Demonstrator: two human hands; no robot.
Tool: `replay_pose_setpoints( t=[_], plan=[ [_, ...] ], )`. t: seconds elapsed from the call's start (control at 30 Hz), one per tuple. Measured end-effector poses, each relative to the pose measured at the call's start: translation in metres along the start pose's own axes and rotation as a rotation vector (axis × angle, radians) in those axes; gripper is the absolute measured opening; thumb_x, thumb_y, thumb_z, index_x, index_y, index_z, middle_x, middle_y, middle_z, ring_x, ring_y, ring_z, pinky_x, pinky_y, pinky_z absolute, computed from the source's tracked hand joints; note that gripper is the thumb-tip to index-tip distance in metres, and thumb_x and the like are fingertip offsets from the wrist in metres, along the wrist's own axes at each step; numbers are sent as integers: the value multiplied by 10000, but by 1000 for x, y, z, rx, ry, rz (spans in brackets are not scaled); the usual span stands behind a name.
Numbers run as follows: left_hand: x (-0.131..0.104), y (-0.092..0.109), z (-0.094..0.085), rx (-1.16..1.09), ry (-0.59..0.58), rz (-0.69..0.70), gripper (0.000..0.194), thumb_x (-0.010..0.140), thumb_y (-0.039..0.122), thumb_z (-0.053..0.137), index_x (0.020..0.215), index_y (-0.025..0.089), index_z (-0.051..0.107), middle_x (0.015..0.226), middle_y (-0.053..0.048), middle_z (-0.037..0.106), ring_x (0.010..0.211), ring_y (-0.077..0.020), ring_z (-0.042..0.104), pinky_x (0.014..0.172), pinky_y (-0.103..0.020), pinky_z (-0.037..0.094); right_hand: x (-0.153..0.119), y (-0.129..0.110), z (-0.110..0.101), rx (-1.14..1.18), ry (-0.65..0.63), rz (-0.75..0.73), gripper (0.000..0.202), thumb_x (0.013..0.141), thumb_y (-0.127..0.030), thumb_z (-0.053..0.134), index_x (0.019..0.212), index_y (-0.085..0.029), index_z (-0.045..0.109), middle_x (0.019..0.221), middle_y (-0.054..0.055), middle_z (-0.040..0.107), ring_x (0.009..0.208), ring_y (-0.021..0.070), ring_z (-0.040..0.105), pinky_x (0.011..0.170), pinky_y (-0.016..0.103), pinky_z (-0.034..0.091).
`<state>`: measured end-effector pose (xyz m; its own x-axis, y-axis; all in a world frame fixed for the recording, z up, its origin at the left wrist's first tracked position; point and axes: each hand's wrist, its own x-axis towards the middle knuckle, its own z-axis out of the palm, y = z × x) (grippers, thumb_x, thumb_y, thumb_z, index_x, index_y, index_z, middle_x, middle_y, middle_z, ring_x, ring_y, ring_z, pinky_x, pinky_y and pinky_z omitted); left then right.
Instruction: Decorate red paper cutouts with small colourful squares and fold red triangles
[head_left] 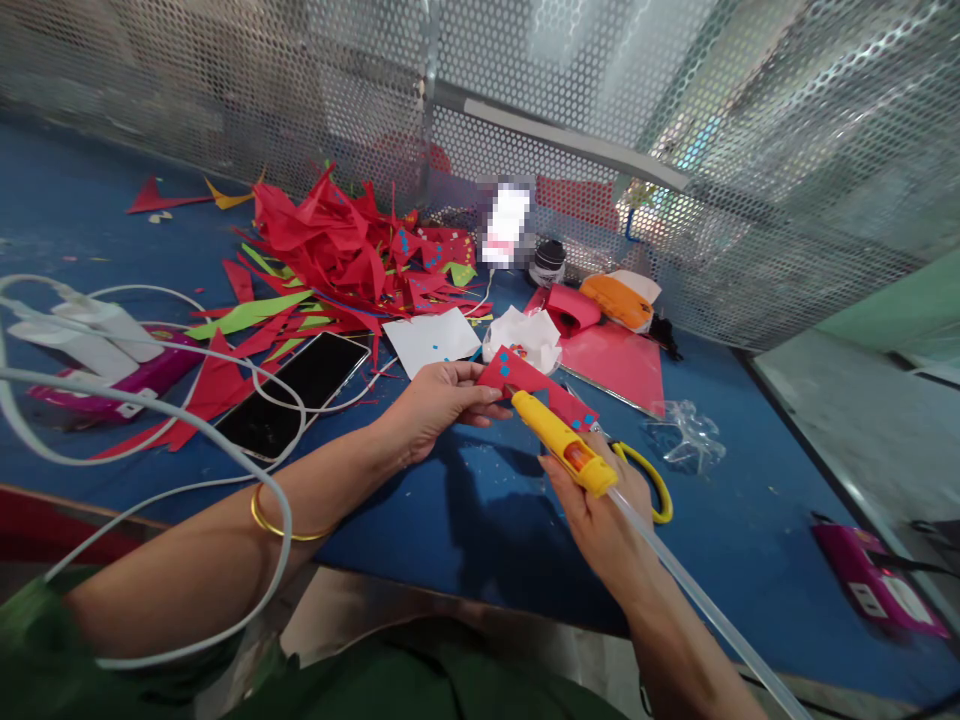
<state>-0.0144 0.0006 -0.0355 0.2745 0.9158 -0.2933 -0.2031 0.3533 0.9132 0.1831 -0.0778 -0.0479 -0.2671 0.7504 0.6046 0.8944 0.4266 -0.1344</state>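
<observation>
My left hand (450, 405) pinches the left end of a red paper strip (536, 378) dotted with small blue squares. In my right hand (600, 505) is a yellow hot glue gun (559, 435), a long clear glue stick (697, 595) trailing from its rear. Its dark nozzle meets or hovers just over the strip near my left thumb; contact is hard to tell. Yellow-handled scissors (651, 480) lie beside my right hand, partly hidden by it. Behind the strip sits a crumpled white paper cup or wrapper (523, 335) with small bits inside.
Red paper scraps (330, 240) pile up at the back left. A black phone (296, 395), white cables and a purple power strip (142, 375) lie left. White paper (435, 338), a red sheet (615, 365) and clear plastic (690, 437) surround the work. Perforated metal panels stand behind.
</observation>
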Motion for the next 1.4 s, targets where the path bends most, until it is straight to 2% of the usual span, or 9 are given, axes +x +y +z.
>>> replay_pose_setpoints(
  t=[0.6,0.87,1.13,1.4],
  plan=[
    [0,0,0,-7,-9,9,66,792,99,699,838,144,714,835,-44,772,678,-117,724,561,-168,525,-3,1,3,-38,65,-19,344,1006,-470,416,842,-206,562,652,32,631,553,182,599,520,281,402],
    [0,-1,-1,-18,-14,14,67,792,102,706,850,136,713,818,-38,764,669,-115,725,560,-168,521,-2,0,-1,-47,7,9,345,1003,-467,426,834,-197,559,651,22,624,539,163,587,503,261,377],
    [0,-1,0,-11,-7,10,64,807,85,691,840,138,708,802,-33,759,667,-119,727,556,-171,509,-1,0,0,-40,51,-8,325,1008,-445,431,843,-195,557,659,19,622,554,162,598,516,261,393],
    [1,-1,0,-4,5,8,60,806,101,699,852,138,709,842,-46,766,680,-120,727,576,-180,520,-1,0,-3,-5,-23,35,347,1002,-456,425,819,-198,568,656,25,629,553,164,601,503,261,390]
  ],
)
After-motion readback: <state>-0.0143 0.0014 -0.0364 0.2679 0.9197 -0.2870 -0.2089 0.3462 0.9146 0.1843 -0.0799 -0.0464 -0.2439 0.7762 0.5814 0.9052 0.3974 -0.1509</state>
